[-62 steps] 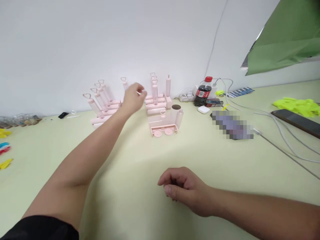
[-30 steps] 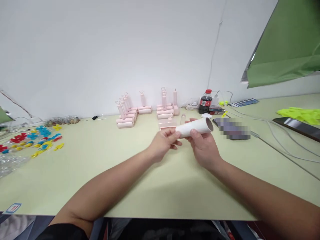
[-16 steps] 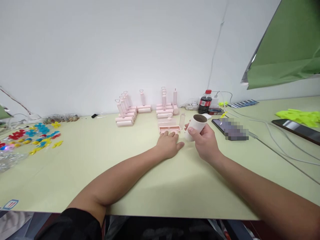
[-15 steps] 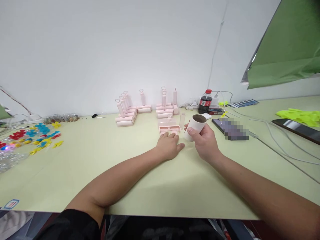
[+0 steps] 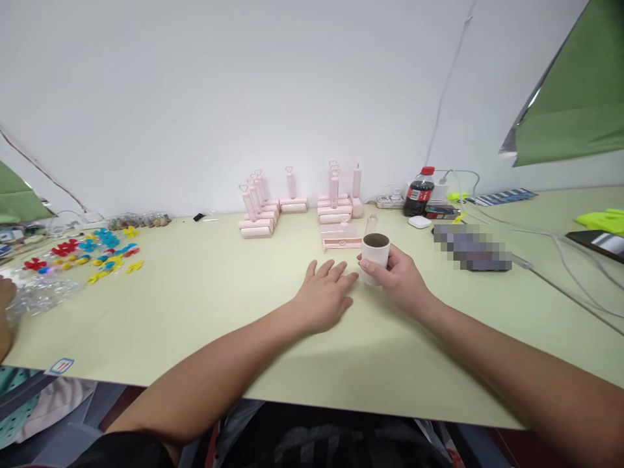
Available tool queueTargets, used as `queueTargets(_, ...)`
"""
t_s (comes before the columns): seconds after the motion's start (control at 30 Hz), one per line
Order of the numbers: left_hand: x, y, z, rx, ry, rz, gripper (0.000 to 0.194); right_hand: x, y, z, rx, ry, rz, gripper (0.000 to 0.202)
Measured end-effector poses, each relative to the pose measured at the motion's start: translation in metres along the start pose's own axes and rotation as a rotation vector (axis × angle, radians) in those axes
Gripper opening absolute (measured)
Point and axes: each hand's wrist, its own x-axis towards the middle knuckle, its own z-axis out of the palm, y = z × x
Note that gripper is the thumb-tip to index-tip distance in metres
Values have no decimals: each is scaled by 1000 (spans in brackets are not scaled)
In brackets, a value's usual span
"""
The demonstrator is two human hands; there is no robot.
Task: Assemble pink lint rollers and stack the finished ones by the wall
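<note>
My right hand point(image 5: 402, 279) is wrapped round a white lint roller refill roll point(image 5: 374, 263), held upright with its brown hollow core facing up. My left hand point(image 5: 325, 296) is open, palm down with fingers apart, low over the table or resting on it. Just beyond its fingertips lies an opened pink lint roller case point(image 5: 341, 243) with a clear lid behind it. A loose translucent pink handle point(image 5: 371, 224) stands behind the roll. Farther back, several pink lint rollers point(image 5: 256, 227) sit with handles upright, in a left group and a right group point(image 5: 334, 214).
A cola bottle point(image 5: 419, 192), a white square box point(image 5: 419, 222), a phone point(image 5: 470, 247) and cables are on the right. Colourful plastic pieces point(image 5: 100, 253) and clear wrapping point(image 5: 46, 296) lie left. Another person's hand point(image 5: 6, 299) shows at the left edge.
My left hand has drawn back from the pink case, fingers now spread. The roll in my right hand stands more upright and lower. The view has turned slightly left.
</note>
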Motion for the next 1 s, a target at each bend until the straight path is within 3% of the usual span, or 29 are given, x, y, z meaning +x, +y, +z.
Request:
queueTargets(0.17,12,-15,6,-41,-54,94,34,-2,0,0,-40,-81,34,36)
queueTargets(0.43,4,-21,-11,-69,20,99,36,1,2,-1,-56,-133,10,36)
queueTargets(0.57,6,-33,-16,-394,185,-2,34,0,1,-1,-36,-202,44,36)
queueTargets(0.67,9,-40,-14,-775,314,-219,39,-4,1,1,-31,-307,71,36)
queueTargets(0.77,10,-38,-11,-1143,371,-412,50,-9,-1,3,-52,-405,83,37)
queueTargets(0.87,9,-31,-13,-1338,406,-372,50,-12,-3,5,-70,-463,76,36)
queueTargets(1.0,4,-20,-15,-1305,458,-310,46,-13,-7,6,-84,-508,74,35)
